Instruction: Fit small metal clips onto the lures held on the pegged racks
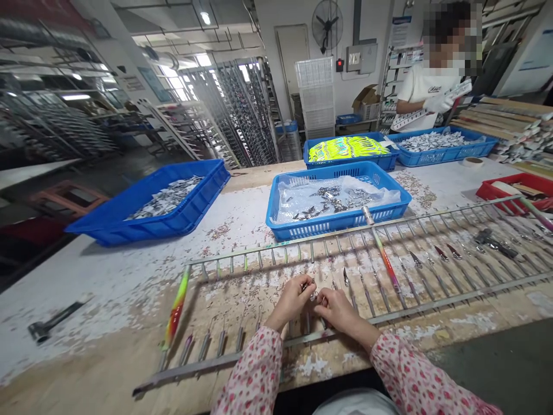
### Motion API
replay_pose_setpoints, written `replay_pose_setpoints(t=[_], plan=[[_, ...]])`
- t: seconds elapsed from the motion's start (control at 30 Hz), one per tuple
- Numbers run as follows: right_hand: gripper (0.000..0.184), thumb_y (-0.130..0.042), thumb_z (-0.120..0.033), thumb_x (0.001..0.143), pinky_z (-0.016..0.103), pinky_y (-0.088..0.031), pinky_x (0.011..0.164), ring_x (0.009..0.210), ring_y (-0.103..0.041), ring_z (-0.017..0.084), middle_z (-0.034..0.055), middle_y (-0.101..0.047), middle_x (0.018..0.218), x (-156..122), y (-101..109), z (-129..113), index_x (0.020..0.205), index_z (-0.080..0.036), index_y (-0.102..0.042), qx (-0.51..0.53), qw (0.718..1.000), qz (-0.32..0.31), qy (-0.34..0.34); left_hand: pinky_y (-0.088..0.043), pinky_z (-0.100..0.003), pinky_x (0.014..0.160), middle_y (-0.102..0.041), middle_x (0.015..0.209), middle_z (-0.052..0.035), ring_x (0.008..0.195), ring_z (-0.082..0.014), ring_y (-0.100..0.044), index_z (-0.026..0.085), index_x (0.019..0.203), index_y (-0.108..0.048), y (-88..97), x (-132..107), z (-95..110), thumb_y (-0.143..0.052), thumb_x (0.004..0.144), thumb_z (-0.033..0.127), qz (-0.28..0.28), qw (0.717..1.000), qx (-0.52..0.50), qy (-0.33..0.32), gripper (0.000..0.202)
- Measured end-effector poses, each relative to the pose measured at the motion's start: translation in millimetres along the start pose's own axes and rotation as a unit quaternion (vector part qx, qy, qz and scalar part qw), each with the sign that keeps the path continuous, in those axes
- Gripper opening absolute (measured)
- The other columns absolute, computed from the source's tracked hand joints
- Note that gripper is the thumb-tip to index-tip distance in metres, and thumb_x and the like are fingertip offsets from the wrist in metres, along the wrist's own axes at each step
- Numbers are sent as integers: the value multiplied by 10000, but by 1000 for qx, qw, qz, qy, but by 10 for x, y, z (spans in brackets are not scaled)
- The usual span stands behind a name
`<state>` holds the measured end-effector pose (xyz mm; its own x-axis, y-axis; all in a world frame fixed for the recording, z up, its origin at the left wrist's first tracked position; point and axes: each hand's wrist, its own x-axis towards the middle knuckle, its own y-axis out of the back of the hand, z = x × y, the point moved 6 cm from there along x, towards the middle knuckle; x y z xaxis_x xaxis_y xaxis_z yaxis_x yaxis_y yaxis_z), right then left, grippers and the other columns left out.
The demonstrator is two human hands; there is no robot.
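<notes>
My left hand (292,300) is closed in a pinch around a small shiny metallic piece (313,295), most of it hidden by the fingers. Close beside it, my right hand (337,310) is also closed, its fingertips at the same piece; exactly what they grip is hidden. Both hands are over a long metal rack (207,362) with rows of short pegs along its two rails. Several small dark, glossy pointed pieces (416,259) stand on thin wires at the pegs to the right of my hands. Pegs to the left of them carry nothing.
Beyond the rack stands a light-blue basket (337,229) with a plastic liner and dark shiny pieces. A blue tray (207,199) of pale pieces is at left, a black-headed tool (56,323) nearer. Behind are more bins (466,151) and a person (425,95) in white gloves.
</notes>
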<state>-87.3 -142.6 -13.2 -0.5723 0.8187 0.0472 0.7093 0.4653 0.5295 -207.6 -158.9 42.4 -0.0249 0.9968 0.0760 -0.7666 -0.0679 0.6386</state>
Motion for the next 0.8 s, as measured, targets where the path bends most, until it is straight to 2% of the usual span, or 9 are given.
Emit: replay_pose_setpoints(t=[0.17, 0.3, 0.37, 0.43, 0.53, 0.63, 0.7, 0.8], plan=[[53, -632, -143, 693, 195, -372, 511, 535, -546, 114, -39, -575, 569, 2, -9, 16, 713, -172, -593, 56, 998, -16, 12, -324, -243, 577, -497, 598, 19, 601, -139, -461, 174, 630, -521, 2, 23, -40, -470, 806, 287, 17, 1000, 11, 7, 215], [78, -540, -141, 747, 188, -369, 451, 437, -533, 107, -52, -549, 518, -1, -16, 49, 796, -175, -590, 91, 994, -63, -18, -341, -245, 592, -503, 589, 17, 613, -142, -480, 170, 616, -528, -12, 64, -46, -485, 801, 288, 17, 1000, 7, 5, 224], [172, -452, -143, 797, 196, -371, 423, 388, -521, 119, -56, -532, 475, -9, -28, 43, 893, -176, -592, 96, 988, -115, -35, -362, -252, 611, -547, 625, 7, 633, -149, -507, 165, 703, -590, -10, 71, -55, -486, 818, 322, 27, 999, -13, 16, 220], [195, -429, -147, 815, 214, -392, 448, 417, -547, 141, -35, -546, 474, -3, 10, -4, 899, -173, -603, 49, 989, -141, -23, -384, -261, 624, -585, 656, -3, 644, -158, -535, 164, 857, -627, 6, 59, -84, -469, 848, 396, 46, 997, -47, 38, 281], [130, -511, -186, 816, 252, -428, 585, 612, -618, 186, 43, -634, 621, 66, 189, -144, 799, -167, -638, -76, 994, -74, 26, -370, -242, 550, -575, 627, 5, 554, -136, -503, 160, 983, -594, 12, 14, -149, -427, 860, 536, 55, 987, -125, 82, 429], [181, -524, -224, 854, 272, -425, 706, 765, -619, 192, 64, -677, 805, 160, 320, -336, 970, -183, -658, -106, 992, -5, 73, -285, -203, 441, -511, 589, 35, 442, -88, -393, 160, 994, -550, -36, -39, -188, -397, 830, 648, 23, 964, -232, 127, 538], [227, -538, -221, 858, 274, -415, 745, 830, -601, 187, 53, -674, 885, 213, 314, -471, 1062, -209, -637, -101, 987, 0, 122, -250, -188, 406, -478, 602, 48, 416, -63, -342, 162, 996, -543, -67, -68, -178, -419, 800, 685, 1, 949, -281, 139, 573], [129, -565, -192, 841, 267, -408, 737, 848, -581, 184, 48, -660, 879, 254, 243, -580, 931, -196, -657, -92, 981, -8, 169, -227, -177, 376, -432, 610, 67, 399, -40, -291, 159, 981, -550, -63, -106, -175, -497, 750, 693, -1, 938, -314, 147, 583]])
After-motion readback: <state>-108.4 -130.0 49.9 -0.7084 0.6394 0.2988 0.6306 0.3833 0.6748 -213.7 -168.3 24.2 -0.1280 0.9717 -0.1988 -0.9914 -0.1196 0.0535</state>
